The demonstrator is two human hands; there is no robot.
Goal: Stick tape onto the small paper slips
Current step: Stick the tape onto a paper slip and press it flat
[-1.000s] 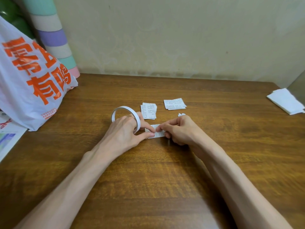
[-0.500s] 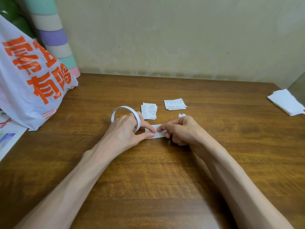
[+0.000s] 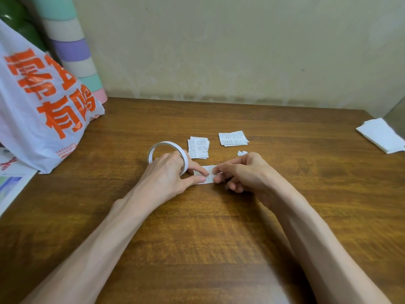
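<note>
Left grip [image 3: 166,174] holds roll [image 3: 184,160], thumb and forefinger pinning slip [image 3: 210,179] flat on surface [image 3: 197,238]. Right grip [image 3: 247,172] pinches slip's right end. Step, likely: laying tape on slip. Next: part tape from roll without lifting slip. More slips [image 3: 198,148] lie just behind.

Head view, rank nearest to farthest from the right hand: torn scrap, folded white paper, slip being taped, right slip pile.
1. slip being taped: held at the fingertips of the right hand.
2. torn scrap: just beyond its knuckles.
3. right slip pile: farther back, behind the scrap.
4. folded white paper: far off to the right.
</note>
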